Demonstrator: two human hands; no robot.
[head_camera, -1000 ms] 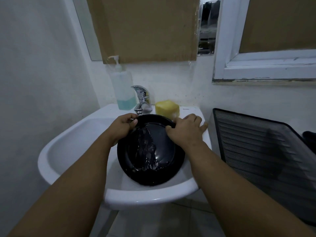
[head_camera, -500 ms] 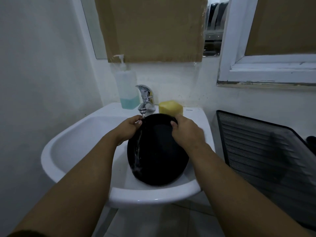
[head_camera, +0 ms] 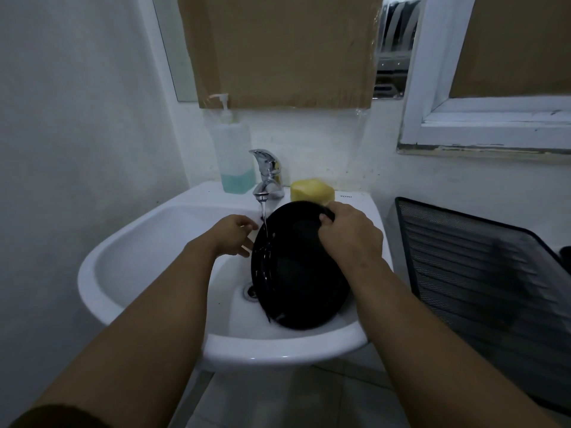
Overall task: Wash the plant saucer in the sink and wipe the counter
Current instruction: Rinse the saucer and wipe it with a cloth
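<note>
A round black plant saucer (head_camera: 296, 273) stands tilted on its edge in the white sink (head_camera: 148, 254), leaning toward the right side of the basin. My right hand (head_camera: 349, 233) grips its upper rim. My left hand (head_camera: 236, 234) is just left of the saucer's edge, fingers apart, holding nothing. A thin stream of water runs from the chrome tap (head_camera: 267, 176) onto the saucer's left rim. The drain (head_camera: 250, 291) shows beside the saucer's lower left.
A yellow sponge (head_camera: 312, 189) lies on the sink's back ledge right of the tap. A soap dispenser (head_camera: 233, 152) with blue liquid stands left of the tap. A black mesh rack (head_camera: 482, 273) sits to the right. Cardboard covers the mirror above.
The saucer has tipped up and shifted right, uncovering the drain. My left hand has let go of the rim and drawn back to the left. My right hand keeps its grip.
</note>
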